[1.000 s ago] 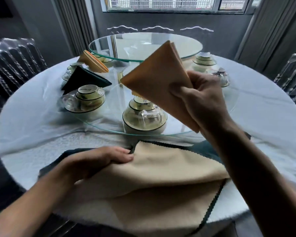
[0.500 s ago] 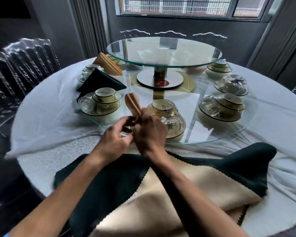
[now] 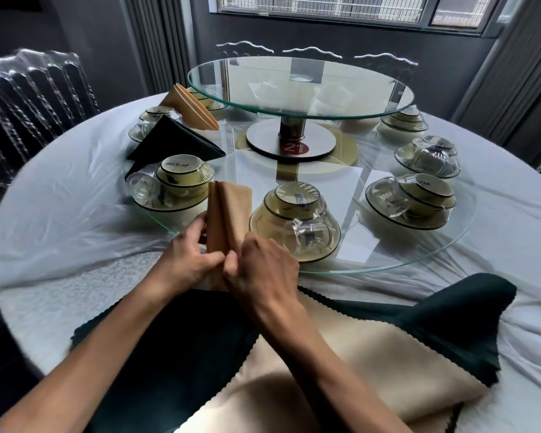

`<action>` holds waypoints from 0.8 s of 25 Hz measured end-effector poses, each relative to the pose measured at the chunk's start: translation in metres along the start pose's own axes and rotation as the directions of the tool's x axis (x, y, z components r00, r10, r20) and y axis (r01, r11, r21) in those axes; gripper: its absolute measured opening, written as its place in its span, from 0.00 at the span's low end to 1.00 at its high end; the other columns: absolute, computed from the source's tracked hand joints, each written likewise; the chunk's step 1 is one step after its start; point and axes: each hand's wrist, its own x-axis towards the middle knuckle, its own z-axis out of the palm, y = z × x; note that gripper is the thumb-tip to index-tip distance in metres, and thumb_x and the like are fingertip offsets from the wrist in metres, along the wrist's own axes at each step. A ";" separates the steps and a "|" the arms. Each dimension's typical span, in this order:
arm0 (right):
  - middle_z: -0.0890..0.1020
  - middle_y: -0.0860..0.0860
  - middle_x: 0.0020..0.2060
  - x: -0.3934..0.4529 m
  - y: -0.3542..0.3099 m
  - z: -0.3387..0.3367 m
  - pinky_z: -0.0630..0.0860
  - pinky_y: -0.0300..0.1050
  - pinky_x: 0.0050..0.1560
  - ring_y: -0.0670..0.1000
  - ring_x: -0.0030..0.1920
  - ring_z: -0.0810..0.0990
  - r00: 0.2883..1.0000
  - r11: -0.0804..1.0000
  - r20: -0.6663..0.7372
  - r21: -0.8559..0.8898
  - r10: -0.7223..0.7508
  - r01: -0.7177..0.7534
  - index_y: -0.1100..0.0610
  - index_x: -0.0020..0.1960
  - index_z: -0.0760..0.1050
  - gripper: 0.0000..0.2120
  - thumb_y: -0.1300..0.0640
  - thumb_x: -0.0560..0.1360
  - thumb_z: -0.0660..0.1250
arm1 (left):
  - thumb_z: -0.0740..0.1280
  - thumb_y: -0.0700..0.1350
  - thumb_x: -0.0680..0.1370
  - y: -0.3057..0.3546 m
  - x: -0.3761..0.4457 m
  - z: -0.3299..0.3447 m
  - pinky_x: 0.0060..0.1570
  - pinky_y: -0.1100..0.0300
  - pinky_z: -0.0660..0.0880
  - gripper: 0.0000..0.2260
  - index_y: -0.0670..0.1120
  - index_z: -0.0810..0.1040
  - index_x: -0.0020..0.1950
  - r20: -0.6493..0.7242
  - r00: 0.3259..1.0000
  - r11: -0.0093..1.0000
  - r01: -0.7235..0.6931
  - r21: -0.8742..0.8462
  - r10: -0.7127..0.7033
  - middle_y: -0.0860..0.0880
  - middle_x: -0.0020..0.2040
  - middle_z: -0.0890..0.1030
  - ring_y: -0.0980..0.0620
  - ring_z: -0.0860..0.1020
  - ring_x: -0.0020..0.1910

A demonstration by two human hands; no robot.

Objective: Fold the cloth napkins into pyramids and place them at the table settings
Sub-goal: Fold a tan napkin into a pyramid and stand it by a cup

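The tan napkin (image 3: 228, 210), a matte woven cloth folded into a narrow upright wedge with a crease down its middle, stands at the near edge of the lower glass turntable (image 3: 419, 260); the left hand (image 3: 185, 264) pinches its lower left side with curled fingers, and the right hand (image 3: 263, 273) clamps its lower right side, knuckles up, the two hands touching at the base; half a second ago the wedge was pressed thinner between the same hands, and now it shows two broader faces and stands taller, while a second ago the right hand alone held it up as a flat triangle; nearer than the turntable lies a stack of flat napkins, a dark green cloth (image 3: 450, 320) with pinked edges under a beige cloth (image 3: 356, 370); on the turntable's left part a dark green pyramid napkin (image 3: 175, 142) and, beyond it, a tan pyramid napkin (image 3: 191, 107) sit by stacked cream bowls with clear glass cups; a smaller glass tier (image 3: 300, 89) rises on a steel post from the turntable's middle; the round table (image 3: 60, 182) wears a white cloth under clear plastic; clear chairs (image 3: 28, 89), grey curtains and a window stand beyond it.
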 end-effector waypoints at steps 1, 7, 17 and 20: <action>0.83 0.57 0.48 -0.002 0.001 -0.001 0.64 0.46 0.39 0.60 0.50 0.81 1.000 0.999 0.027 -0.034 -0.003 0.004 0.57 0.50 0.77 0.14 0.48 0.78 0.60 | 0.67 0.55 0.58 -0.001 -0.006 -0.002 0.39 0.74 0.72 0.36 0.55 0.72 0.67 -0.006 1.000 0.998 -0.010 0.066 0.011 0.56 0.51 0.82 0.59 0.82 0.42; 0.84 0.57 0.46 0.017 -0.013 -0.003 0.65 0.45 0.39 0.59 0.48 0.82 0.998 0.998 -0.062 -0.045 0.030 -0.033 0.58 0.47 0.80 0.14 0.50 0.78 0.60 | 0.62 0.43 0.64 0.003 0.023 -0.010 0.44 0.57 0.80 0.34 0.53 0.71 0.72 -0.137 0.983 0.972 -0.091 0.217 0.122 0.46 0.51 0.84 0.46 0.83 0.43; 0.84 0.57 0.43 0.017 -0.011 0.013 0.66 0.44 0.37 0.59 0.45 0.83 0.998 0.995 -0.064 -0.095 0.027 -0.033 0.59 0.46 0.80 0.10 0.56 0.77 0.62 | 0.70 0.38 0.72 -0.004 0.015 -0.019 0.44 0.53 0.79 0.14 0.49 0.83 0.55 -0.293 0.939 0.882 -0.019 0.472 0.177 0.45 0.46 0.86 0.43 0.83 0.44; 0.84 0.56 0.43 0.024 -0.006 0.015 0.66 0.44 0.36 0.58 0.44 0.84 0.995 0.991 -0.100 -0.133 -0.005 -0.009 0.58 0.47 0.81 0.09 0.57 0.78 0.63 | 0.70 0.38 0.74 -0.006 0.027 -0.019 0.47 0.54 0.79 0.15 0.47 0.82 0.59 -0.244 0.950 0.884 -0.061 0.464 0.194 0.44 0.49 0.85 0.44 0.83 0.44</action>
